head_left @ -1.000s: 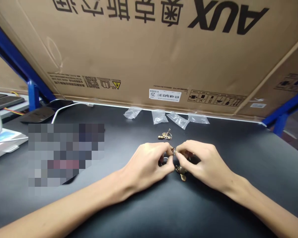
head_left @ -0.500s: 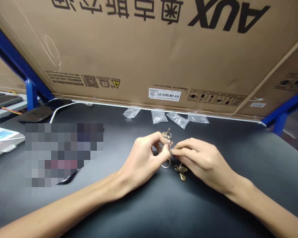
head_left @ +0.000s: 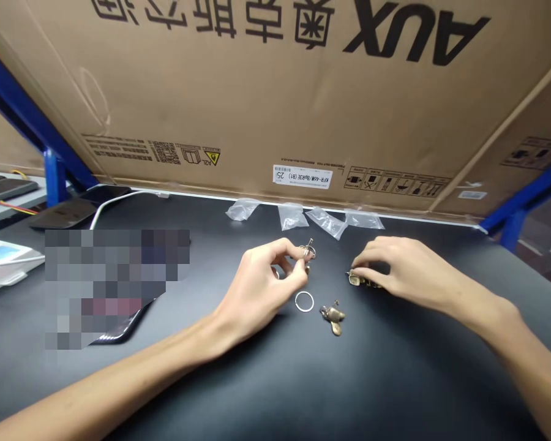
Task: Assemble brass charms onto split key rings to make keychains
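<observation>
My left hand (head_left: 270,278) is closed in a pinch, with a small shiny metal keychain part (head_left: 307,252) at its fingertips. The fingers hide most of that piece. Just below them, a silver split ring (head_left: 304,301) lies flat on the black tabletop. To its right rests a bronze-coloured charm (head_left: 334,315) with a small link and a rounded lobe. Farther right, my right hand (head_left: 392,266) curls its thumb and fingers around another bronze-coloured charm (head_left: 355,280), low over the table. Part of this charm is covered by the hand.
Several small clear plastic bags (head_left: 292,216) lie along the table's back edge. Behind them stands a large cardboard box (head_left: 257,98) between blue metal posts. At left are a white cable (head_left: 101,208), dark flat devices (head_left: 64,213) and a blurred-out object.
My right hand has moved right, away from my left hand, and is now at a bronze charm there. My left hand has shifted slightly left, uncovering the split ring.
</observation>
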Demonstrator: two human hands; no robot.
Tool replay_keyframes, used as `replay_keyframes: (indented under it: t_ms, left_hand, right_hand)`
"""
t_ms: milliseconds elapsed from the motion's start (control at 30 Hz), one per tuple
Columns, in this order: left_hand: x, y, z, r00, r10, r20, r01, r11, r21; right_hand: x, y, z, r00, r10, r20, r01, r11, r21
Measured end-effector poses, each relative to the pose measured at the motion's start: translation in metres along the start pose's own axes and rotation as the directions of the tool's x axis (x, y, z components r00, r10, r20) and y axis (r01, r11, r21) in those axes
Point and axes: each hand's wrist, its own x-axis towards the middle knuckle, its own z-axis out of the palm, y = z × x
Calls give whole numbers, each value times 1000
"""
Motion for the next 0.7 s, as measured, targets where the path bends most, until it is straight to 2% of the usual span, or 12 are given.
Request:
replay_keyframes:
  t_ms: [200,333,400,500,600,700]
  left_hand:
    - [-2,-4,2,1000,8,22,-9,1000,27]
    - [-2,-3,1,999,12,37,-14,999,42]
    - [-2,-2,1,999,24,31,-26,999,44]
    - [-2,-2,1,997,76,9,-77,993,86]
    - [-2,-3,2,986,164,20,-165,974,155]
    - [-4,-4,4,964,263,42,-266,944,194]
  right_hand:
    - [2,-5,9,988,-149,-37,145,986,-79]
    - [2,-4,8,987,-148,-67,142,986,-86]
    - [2,-7,5,985,-108,-138,106,994,-22]
    - [3,-17,-1,967,-30,-252,72,984,160]
    - [4,-30,-4,954,40,-298,62,943,326]
    - [4,-44,-3,944,77,-320,59,916,396]
